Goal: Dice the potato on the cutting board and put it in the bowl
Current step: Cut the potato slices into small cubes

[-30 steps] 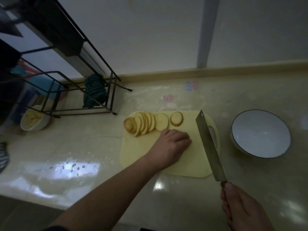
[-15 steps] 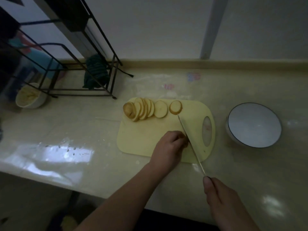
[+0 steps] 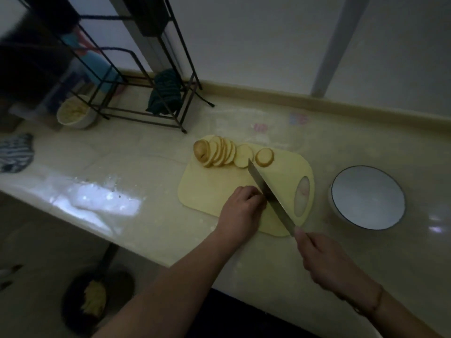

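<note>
Countertop (image 3: 170, 172): right hand (image 3: 327, 262) holds knife (image 3: 268, 193).

Both forearms bare to frame edge, no sleeves in view. Left hand (image 3: 240, 211): no ring or band seen. Right hand (image 3: 327, 262): thin bracelet (image 3: 377, 302) round wrist; detail unclear in dim light.

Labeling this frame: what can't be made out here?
Head view only:
- Whatever the left hand holds down on the cutting board: covered by its curled fingers.
- Knife handle: inside the right hand.
- Contents of the small bowl by the rack: dim, blurred.
</note>
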The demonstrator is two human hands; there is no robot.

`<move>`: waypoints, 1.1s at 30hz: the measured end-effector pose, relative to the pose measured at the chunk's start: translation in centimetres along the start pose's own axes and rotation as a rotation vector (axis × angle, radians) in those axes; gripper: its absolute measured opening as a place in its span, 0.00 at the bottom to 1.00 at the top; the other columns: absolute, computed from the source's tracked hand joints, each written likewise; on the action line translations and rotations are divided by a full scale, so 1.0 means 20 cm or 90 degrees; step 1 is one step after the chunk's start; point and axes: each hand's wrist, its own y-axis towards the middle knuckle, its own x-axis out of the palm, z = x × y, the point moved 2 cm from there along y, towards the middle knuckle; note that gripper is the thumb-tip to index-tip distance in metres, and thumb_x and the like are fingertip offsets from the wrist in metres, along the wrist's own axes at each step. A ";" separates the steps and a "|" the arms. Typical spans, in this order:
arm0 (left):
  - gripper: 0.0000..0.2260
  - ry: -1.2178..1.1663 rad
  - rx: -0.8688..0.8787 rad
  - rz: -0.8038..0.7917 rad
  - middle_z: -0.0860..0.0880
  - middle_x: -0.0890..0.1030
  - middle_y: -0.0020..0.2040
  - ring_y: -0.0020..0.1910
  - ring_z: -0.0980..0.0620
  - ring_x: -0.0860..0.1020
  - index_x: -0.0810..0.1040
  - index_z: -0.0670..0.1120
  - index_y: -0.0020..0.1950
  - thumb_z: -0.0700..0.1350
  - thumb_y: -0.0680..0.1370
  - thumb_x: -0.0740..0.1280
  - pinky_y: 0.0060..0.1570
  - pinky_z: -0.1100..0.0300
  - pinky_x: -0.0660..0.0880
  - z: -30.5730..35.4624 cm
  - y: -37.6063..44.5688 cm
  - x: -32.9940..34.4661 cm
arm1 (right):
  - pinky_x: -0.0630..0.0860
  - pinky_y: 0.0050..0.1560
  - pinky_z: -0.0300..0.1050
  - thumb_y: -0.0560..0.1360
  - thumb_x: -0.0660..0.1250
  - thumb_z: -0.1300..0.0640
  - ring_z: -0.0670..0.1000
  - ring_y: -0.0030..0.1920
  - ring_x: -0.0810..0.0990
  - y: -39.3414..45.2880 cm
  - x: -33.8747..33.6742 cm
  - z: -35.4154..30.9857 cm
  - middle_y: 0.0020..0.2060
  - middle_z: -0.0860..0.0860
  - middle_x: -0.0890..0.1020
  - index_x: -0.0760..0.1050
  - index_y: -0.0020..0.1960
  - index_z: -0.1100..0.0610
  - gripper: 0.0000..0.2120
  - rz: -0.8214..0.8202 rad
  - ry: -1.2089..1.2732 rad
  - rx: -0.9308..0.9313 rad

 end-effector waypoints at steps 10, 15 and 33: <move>0.08 0.039 -0.077 0.077 0.45 0.82 0.52 0.49 0.43 0.78 0.85 0.42 0.54 0.39 0.76 0.71 0.43 0.53 0.78 0.03 -0.10 0.05 | 0.68 0.35 0.38 0.77 0.49 0.38 0.45 0.29 0.72 0.03 -0.07 0.04 0.25 0.53 0.71 0.65 0.31 0.55 0.26 -0.024 -0.085 -0.129; 0.08 0.045 -0.054 0.107 0.45 0.82 0.51 0.47 0.44 0.79 0.85 0.41 0.53 0.37 0.75 0.74 0.44 0.54 0.77 0.04 -0.11 0.06 | 0.69 0.37 0.36 0.78 0.50 0.39 0.43 0.31 0.74 0.02 -0.10 0.05 0.27 0.44 0.75 0.65 0.31 0.55 0.25 -0.046 -0.073 -0.123; 0.08 0.037 -0.031 0.125 0.43 0.83 0.52 0.48 0.45 0.80 0.85 0.39 0.53 0.35 0.75 0.73 0.48 0.56 0.77 0.03 -0.10 0.05 | 0.68 0.34 0.39 0.72 0.44 0.34 0.42 0.31 0.74 0.12 -0.09 0.03 0.25 0.48 0.75 0.66 0.29 0.54 0.29 -0.097 -0.101 -0.082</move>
